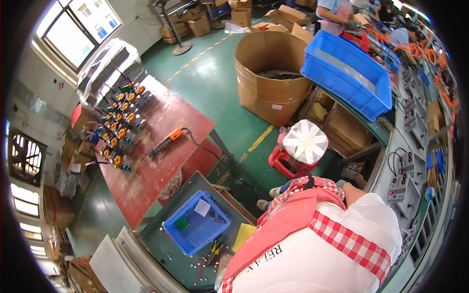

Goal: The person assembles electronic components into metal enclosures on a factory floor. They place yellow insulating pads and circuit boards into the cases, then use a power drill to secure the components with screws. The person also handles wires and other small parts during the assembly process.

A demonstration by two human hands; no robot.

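My right hand [341,183] shows only in small part past my bare forearm, at the edge of my red apron, and seems to wear a greyish glove. Its fingers are hidden, so whether it holds anything cannot be made out. Just ahead of it stands a red plastic stool [287,163] with a round, white-and-grey taped seat [305,141]. My left hand is out of view. To the left, a blue bin [198,239] on a dark bench holds a green piece [182,223], a white paper [202,207] and a small dark item. Yellow-handled pliers [213,254] lie beside it.
A red table [132,188] at left carries several parts with orange rings [121,133] and an orange-black corded tool [175,134]. Ahead stand a large cardboard drum [266,97] and a blue crate [342,78]. A work line [408,166] runs along the right; a person [334,14] stands beyond.
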